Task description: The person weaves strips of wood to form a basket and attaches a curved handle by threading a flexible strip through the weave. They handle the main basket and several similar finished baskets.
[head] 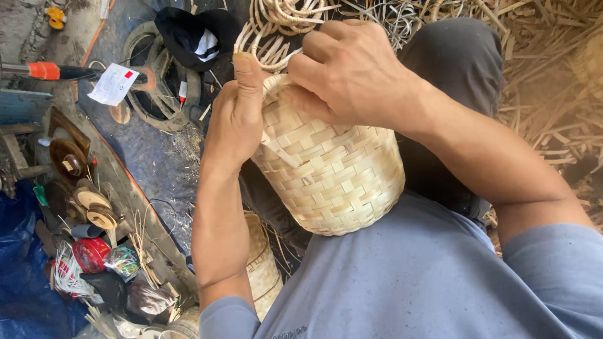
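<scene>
From the head camera we look straight down on a woven basket [330, 169] of pale flat strips, lying on its side across the person's lap, its closed bottom toward the blue-grey shirt [408, 276] and its rim pointing away from the body. The left hand [235, 119] is pressed against the basket's left side near the rim, thumb straight up along the edge and fingers curled round the wall, so it is closed on the basket. The right hand [348, 72] comes over the top of the rim with its fingers bent and pinched together on the rim and on a thin pale cane strip [267, 53] that loops there; we cannot tell exactly where the fingertips end, as the knuckles hide them. The two hands sit just beside each other at the rim.

Under the left forearm a second woven basket [264, 270] rests low, partly hidden. Beyond the rim lie coils of cane [289, 12], and to the right a loose heap of split strips [546, 81] covers the ground. A black cap [195, 34] lies on a dark mat [157, 157] at the top, near a white paper tag [114, 83] and an orange-handled tool [44, 70]. At lower left we see round wooden discs [94, 207] and a red tin [91, 254] beside a blue tarp [22, 263].
</scene>
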